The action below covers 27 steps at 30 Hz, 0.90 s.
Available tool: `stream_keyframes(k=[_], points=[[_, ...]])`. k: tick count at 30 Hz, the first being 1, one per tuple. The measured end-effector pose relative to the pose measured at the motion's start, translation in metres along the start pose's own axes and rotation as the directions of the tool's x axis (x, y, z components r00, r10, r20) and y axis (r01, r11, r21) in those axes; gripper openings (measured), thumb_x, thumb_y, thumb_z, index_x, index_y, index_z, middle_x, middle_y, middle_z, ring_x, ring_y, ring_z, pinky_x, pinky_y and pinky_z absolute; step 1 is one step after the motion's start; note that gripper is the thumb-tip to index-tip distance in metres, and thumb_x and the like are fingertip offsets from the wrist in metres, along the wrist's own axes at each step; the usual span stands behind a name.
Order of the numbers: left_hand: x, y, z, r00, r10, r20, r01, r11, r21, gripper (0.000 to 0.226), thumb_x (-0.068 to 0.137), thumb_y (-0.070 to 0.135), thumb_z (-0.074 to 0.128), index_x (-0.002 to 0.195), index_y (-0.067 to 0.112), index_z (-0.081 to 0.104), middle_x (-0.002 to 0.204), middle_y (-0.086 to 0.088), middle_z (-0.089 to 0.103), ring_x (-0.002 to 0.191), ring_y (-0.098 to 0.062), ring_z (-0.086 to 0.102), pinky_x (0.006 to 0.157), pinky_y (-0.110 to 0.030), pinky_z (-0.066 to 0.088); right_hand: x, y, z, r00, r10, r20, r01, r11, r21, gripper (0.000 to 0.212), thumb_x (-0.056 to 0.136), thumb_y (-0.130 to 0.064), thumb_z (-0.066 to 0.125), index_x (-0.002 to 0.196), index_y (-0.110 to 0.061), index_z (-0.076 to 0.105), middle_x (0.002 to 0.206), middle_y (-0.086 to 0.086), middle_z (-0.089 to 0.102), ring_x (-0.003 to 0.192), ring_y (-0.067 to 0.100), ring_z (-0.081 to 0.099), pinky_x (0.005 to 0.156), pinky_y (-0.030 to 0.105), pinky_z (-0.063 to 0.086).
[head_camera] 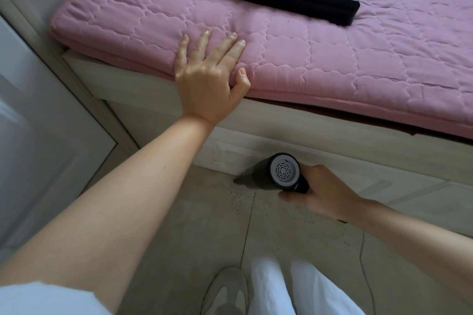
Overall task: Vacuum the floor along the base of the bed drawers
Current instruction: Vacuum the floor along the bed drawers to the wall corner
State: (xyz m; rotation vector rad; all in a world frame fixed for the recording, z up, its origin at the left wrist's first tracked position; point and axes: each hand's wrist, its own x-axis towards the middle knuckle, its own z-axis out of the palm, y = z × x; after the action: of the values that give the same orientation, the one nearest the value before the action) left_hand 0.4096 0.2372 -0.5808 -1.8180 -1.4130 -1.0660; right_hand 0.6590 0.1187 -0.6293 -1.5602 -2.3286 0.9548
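Head view, the only 1 we have: the handheld vacuum (280,174) is down at floor level, its dark nozzle tucked right against the foot of the bed drawers (332,161). A scatter of fine grit (243,195) lies on the tiled floor (194,225) just beside the nozzle, trailing off to the right under the wrist.

What could go wrong? The nozzle points into the corner while most of that grit sits behind it, so a pass hugging the drawer base could skip it. A thin cord (364,271) also runs along the floor near the person's shoe (225,291) (an easy snag if the feet shift).

Now the hands. The right hand (325,193) is wrapped around the vacuum's handle, fingers curled under it, a firm hold. The left hand (208,77) lies flat with fingers spread on the edge of the pink mattress pad (358,59), bracing, holding nothing.
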Motion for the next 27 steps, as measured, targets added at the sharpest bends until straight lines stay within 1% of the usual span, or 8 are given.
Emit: stream_keyframes(k=[3,9,11,15,18,20,24,27], points=[[-0.0002,-0.0004,0.0001,1.0,0.0,-0.004,0.0,1.0,-0.003,0.043,0.089,0.034,0.05,0.124,0.024,0.072,0.13,0.005,0.067,0.125,-0.031,0.059,0.109,-0.057,0.037,-0.0005,0.0003,-0.0029,1.0,-0.002,0.018,0.001,1.0,0.007,0.042,0.077,-0.044,0.071,0.116,-0.038,0.056,0.085,-0.021,0.065,0.078,0.003,0.063,0.072,0.029,0.053],[0.0003,-0.0004,0.0009,1.0,0.003,-0.003,-0.003,1.0,0.002,0.043,0.089,0.035,0.05,0.124,0.025,0.072,0.13,0.005,0.067,0.126,-0.031,0.058,0.11,-0.056,0.036,-0.0014,0.0043,-0.0052,0.999,0.023,0.023,-0.024,0.999,0.028,0.036,0.077,-0.039,0.07,0.11,-0.032,0.059,0.077,-0.012,0.065,0.07,0.006,0.062,0.067,0.035,0.054],[0.0001,-0.0004,0.0008,1.0,0.002,0.0,-0.002,1.0,0.005,0.043,0.089,0.035,0.05,0.125,0.025,0.072,0.131,0.005,0.067,0.126,-0.031,0.058,0.11,-0.056,0.036,-0.0015,0.0041,-0.0041,1.0,0.02,0.012,-0.021,0.999,0.032,0.039,0.077,-0.04,0.071,0.113,-0.033,0.058,0.08,-0.013,0.066,0.072,0.005,0.062,0.069,0.033,0.054],[-0.0002,-0.0004,0.0004,1.0,-0.001,0.003,0.001,1.0,0.008,0.043,0.09,0.035,0.049,0.125,0.025,0.071,0.131,0.006,0.067,0.126,-0.031,0.058,0.111,-0.055,0.036,0.0001,0.0023,-0.0009,1.0,0.012,0.001,-0.012,0.999,0.051,0.047,0.078,-0.04,0.071,0.122,-0.035,0.054,0.094,-0.015,0.067,0.084,0.004,0.063,0.077,0.029,0.053],[-0.0003,-0.0004,0.0001,1.0,-0.004,0.001,0.004,1.0,0.005,0.043,0.089,0.034,0.049,0.125,0.025,0.072,0.131,0.006,0.067,0.126,-0.031,0.058,0.11,-0.055,0.036,0.0009,0.0002,0.001,1.0,0.005,0.014,-0.006,0.997,0.076,0.045,0.078,-0.039,0.072,0.12,-0.036,0.054,0.093,-0.017,0.067,0.084,0.003,0.063,0.077,0.029,0.053],[-0.0002,0.0,-0.0001,1.0,-0.002,-0.001,0.002,1.0,0.005,0.042,0.089,0.034,0.05,0.124,0.025,0.072,0.13,0.006,0.067,0.126,-0.031,0.058,0.11,-0.055,0.036,0.0005,-0.0005,0.001,1.0,0.008,0.026,-0.01,0.996,0.085,0.044,0.078,-0.039,0.072,0.118,-0.035,0.055,0.094,-0.015,0.068,0.085,0.005,0.064,0.078,0.032,0.054],[0.0002,0.0002,-0.0006,1.0,0.0,0.002,0.0,1.0,0.0,0.042,0.089,0.034,0.05,0.125,0.025,0.072,0.131,0.006,0.067,0.126,-0.031,0.058,0.11,-0.055,0.036,-0.0027,-0.0027,-0.0009,0.998,0.031,0.046,-0.035,0.996,0.078,0.037,0.076,-0.038,0.072,0.11,-0.031,0.06,0.084,-0.008,0.068,0.075,0.008,0.063,0.073,0.038,0.054],[0.0001,0.0004,-0.0013,1.0,0.004,0.005,-0.004,1.0,0.0,0.042,0.089,0.033,0.05,0.125,0.024,0.072,0.131,0.005,0.067,0.126,-0.031,0.058,0.11,-0.055,0.036,-0.0062,-0.0042,-0.0032,0.997,0.046,0.062,-0.05,0.997,0.06,0.031,0.076,-0.037,0.072,0.104,-0.028,0.061,0.077,-0.007,0.066,0.068,0.009,0.062,0.069,0.039,0.054]])
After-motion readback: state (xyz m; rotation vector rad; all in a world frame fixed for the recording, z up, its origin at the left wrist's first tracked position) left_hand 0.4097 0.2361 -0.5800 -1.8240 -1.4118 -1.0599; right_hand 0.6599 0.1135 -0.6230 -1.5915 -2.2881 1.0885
